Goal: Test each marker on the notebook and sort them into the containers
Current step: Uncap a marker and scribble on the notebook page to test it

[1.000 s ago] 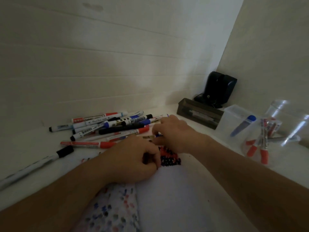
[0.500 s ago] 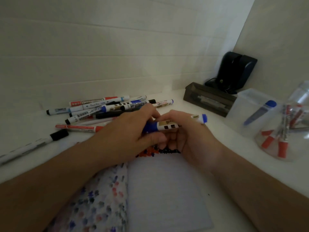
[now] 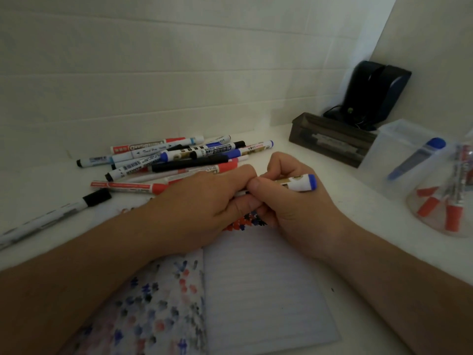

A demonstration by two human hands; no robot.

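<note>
The right hand [image 3: 294, 201] curls its fingers and thumb round a blue-ended marker [image 3: 299, 183], whose white barrel and blue end stick out to the right past the knuckles. The left hand [image 3: 204, 201] meets it from the other side, fingers curled against the marker's hidden left end and thumb tip touching the right thumb; what exactly the left fingers pinch there cannot be made out. Both hands hover over the top edge of the open notebook [image 3: 256, 290], which lies on the white table [image 3: 358, 252] in front of the person. Its right page is lined and mostly blank, with a cluster of red, blue and black test marks [image 3: 245, 222] just below the hands; its left page is covered with scattered dabs of the same colours.

Beyond the left hand, a pile of markers [image 3: 179, 157] with red, blue and black caps lies on the table near the wall. One black-capped marker [image 3: 53, 213] lies apart, further left.

To the right stand two clear containers. The square one [image 3: 399, 139] holds a blue marker [image 3: 417, 157] leaning inside it. The round one [image 3: 419, 208], just beside it at the frame edge, holds several red-capped markers [image 3: 453, 203], caps down. Behind them, near the corner of the walls, are a dark rectangular box [image 3: 327, 142] and a black device [image 3: 376, 93] with a cable.
</note>
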